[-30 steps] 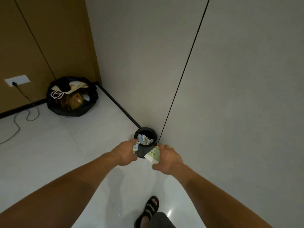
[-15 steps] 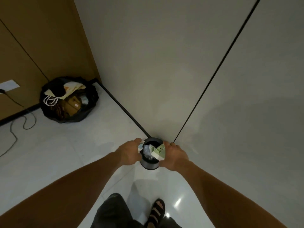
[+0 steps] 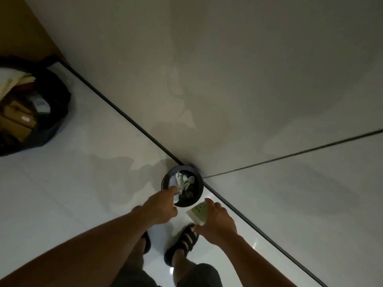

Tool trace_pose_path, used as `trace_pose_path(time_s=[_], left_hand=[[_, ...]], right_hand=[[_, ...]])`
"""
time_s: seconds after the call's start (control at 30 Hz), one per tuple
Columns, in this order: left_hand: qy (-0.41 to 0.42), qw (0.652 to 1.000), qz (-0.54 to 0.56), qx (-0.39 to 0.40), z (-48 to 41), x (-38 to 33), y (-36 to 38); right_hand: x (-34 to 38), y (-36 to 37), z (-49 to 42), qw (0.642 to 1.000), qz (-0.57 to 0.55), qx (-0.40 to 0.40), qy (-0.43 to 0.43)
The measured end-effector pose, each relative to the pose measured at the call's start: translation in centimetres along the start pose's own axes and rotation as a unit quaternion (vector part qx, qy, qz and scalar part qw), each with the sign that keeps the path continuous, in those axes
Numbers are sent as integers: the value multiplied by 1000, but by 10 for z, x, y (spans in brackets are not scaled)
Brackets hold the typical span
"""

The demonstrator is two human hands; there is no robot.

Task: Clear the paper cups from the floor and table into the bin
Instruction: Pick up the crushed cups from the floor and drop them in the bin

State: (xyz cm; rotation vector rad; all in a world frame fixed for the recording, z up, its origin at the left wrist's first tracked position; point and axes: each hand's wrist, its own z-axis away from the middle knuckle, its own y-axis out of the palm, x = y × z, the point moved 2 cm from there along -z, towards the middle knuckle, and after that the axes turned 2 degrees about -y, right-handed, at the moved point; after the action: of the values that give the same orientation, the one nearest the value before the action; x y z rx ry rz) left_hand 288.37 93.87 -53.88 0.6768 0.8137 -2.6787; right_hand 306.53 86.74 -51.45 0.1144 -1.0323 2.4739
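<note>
Well to the left of the small round black bin (image 3: 198, 198), a black plastic rubbish sack (image 3: 55, 104) sits slumped on the glossy white tiled floor (image 3: 87, 183), with cardboard boxes showing in its mouth. The bin stands against the foot of the grey wall (image 3: 207, 79) and already holds a heap of crushed pale cups, so part of the clearing looks done. At the bin's near-left rim the left hand (image 3: 162, 207) has its fingers curled and seems to pinch a crumpled pale paper cup (image 3: 176, 197), which hangs just over the opening and is not yet let go. Just right of that, near the bin but outside it, a flattened white-and-green paper cup (image 3: 196, 213) is gripped between the thumb and curled fingers of the right hand (image 3: 217, 221). Both cups have yet to drop in. No table shows here, so whether more cups remain cannot be told.
</note>
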Motion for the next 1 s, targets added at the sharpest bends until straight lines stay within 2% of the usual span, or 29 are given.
trace_pose_path(time_s=[0.17,0.33,0.5,0.67,0.77,0.83,1.0], left_hand=[[-1,999,-32,20,-103,31,27],[13,997,-78,12,-213,58,81],[45,987,-154,-14,-278,90,128],[81,952,-291,-43,-299,124,145],[104,948,-295,-56,-291,130,148],[99,952,-281,-63,-285,129,145],[80,958,-268,-60,-264,118,126]], right_hand=[[-26,44,-103,999,32,25,34],[-55,96,-220,997,68,-11,18],[-85,154,-284,997,74,-23,4],[-84,196,-308,997,75,-14,-19],[-74,210,-300,999,21,13,-21],[-71,211,-290,1000,-20,-5,-15],[-80,191,-260,1000,-15,-25,0]])
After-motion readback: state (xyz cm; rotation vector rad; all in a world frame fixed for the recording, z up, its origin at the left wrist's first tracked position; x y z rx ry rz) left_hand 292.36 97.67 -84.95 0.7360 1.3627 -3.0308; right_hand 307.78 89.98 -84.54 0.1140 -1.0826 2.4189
